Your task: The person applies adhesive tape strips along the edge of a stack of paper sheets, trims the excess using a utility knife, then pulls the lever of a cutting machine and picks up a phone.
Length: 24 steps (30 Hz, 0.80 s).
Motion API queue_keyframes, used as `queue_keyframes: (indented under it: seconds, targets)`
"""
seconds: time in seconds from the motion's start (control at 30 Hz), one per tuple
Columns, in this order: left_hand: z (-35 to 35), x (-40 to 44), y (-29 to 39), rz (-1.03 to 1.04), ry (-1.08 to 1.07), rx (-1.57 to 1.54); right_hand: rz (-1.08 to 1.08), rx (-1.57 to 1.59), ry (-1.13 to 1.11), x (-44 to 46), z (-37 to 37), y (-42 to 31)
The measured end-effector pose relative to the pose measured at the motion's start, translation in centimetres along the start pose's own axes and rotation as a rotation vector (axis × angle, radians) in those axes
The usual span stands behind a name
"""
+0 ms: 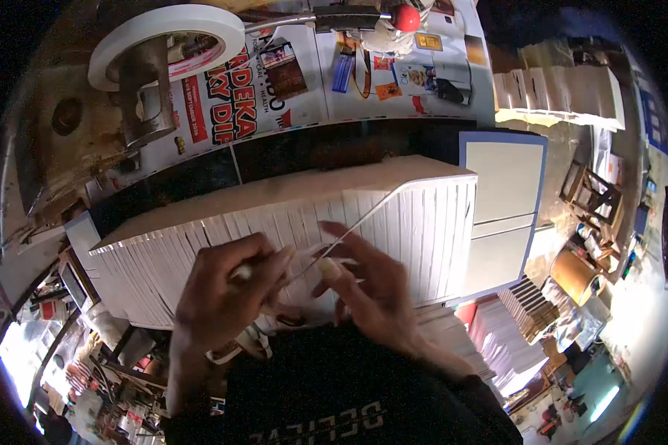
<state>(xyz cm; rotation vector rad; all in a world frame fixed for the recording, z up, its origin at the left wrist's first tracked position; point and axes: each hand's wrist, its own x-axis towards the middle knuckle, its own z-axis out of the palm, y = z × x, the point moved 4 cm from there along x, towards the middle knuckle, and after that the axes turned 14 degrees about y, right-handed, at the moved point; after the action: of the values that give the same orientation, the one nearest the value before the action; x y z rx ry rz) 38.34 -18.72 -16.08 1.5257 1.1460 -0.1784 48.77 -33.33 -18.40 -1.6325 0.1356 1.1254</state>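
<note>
A long row of white book blocks [334, 216] lies in front of me, packed tightly together. From its upper right edge a narrow white strip [378, 204] runs slantwise down to my hands. My left hand [230, 285] is closed, thumb and forefinger pinching part of the strip in front of the row. Close beside it, my right hand [375, 285] has its thumb and fingers bent around the strip, forefinger partly raised. The strip's exact course between the fingertips is blurred and partly hidden.
At the upper left, a large white roll of tape [226, 26] hangs on a metal holder [147, 96]. Printed newspaper sheets [297, 67] cover the surface behind the row. A pale board with blue edges [501, 178] stands at the row's right end. More paper stacks [564, 96] lie farther right.
</note>
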Motion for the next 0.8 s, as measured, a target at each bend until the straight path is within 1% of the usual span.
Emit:
queue_keyframes:
  seconds: [0.03,0.07,0.1,0.13,0.17,0.2,0.27,0.33,0.37,0.4,0.47,0.5,0.57,0.6,0.63,0.67,0.7,0.73,0.8]
  targets:
    - [-1.3,-1.2,0.2,-0.083,0.032,0.022,-0.003,0.009,0.005,-0.3,1.1,0.4]
    - [-2.4,-2.5,-0.1,-0.164,0.063,0.043,0.112,0.222,-0.048,-0.7,2.2,1.3]
    - [-3.2,-4.0,-1.1,-0.156,0.059,0.048,0.224,0.434,-0.104,-1.0,3.3,2.2]
    - [-4.5,-5.6,-2.2,-0.054,0.171,0.112,0.22,0.439,-0.103,-1.2,4.0,3.1]
    - [-6.2,-6.8,-3.0,0.048,0.286,0.174,0.182,0.357,-0.259,-1.5,5.2,4.1]
    - [-8.1,-7.5,-3.9,0.051,0.295,0.177,0.142,0.269,-0.42,-2.0,6.6,4.8]
    - [-12.4,-9.4,-6.7,-0.196,0.228,0.28,0.125,0.245,-0.484,-3.2,8.9,5.3]
    - [-16.8,-11.0,-7.6,-0.314,0.242,0.1,0.25,0.321,-0.626,-4.8,11.3,5.8]
    - [-19.8,-13.3,-8.9,-0.341,0.357,0.042,0.253,0.309,-0.573,-5.6,11.9,6.2]
    - [-22.0,-15.9,-9.7,-0.375,0.453,0.011,0.272,0.307,-0.652,-6.1,12.6,6.5]
    - [-26.0,-21.4,-11.8,-0.468,0.612,0.063,0.22,0.328,-0.634,-5.8,12.9,7.0]
    - [-27.7,-23.9,-12.8,-0.517,0.674,0.106,0.229,0.317,-0.689,-5.6,13.4,7.3]
    - [-30.4,-28.5,-14.7,-0.605,0.765,0.266,0.223,0.203,-0.557,-4.7,13.2,7.9]
    - [-31.4,-30.0,-15.3,-0.643,0.783,0.374,0.224,0.194,-0.576,-4.6,13.6,7.7]
    - [-32.5,-31.2,-15.9,-0.681,0.789,0.508,0.223,0.163,-0.541,-4.5,13.7,7.5]
    - [-33.0,-31.6,-15.8,-0.688,0.789,0.658,0.222,0.134,-0.498,-4.4,13.7,7.5]
    - [-32.8,-31.0,-14.9,-0.661,0.791,0.81,0.24,0.16,-0.502,-4.2,13.8,7.9]
    - [-32.5,-29.9,-13.5,-0.56,0.814,0.919,0.236,0.156,-0.491,-4.1,13.8,8.0]
    - [-29.2,-25.6,-9.5,-0.251,0.863,0.971,0.09,0.175,-0.478,-3.7,13.5,7.7]
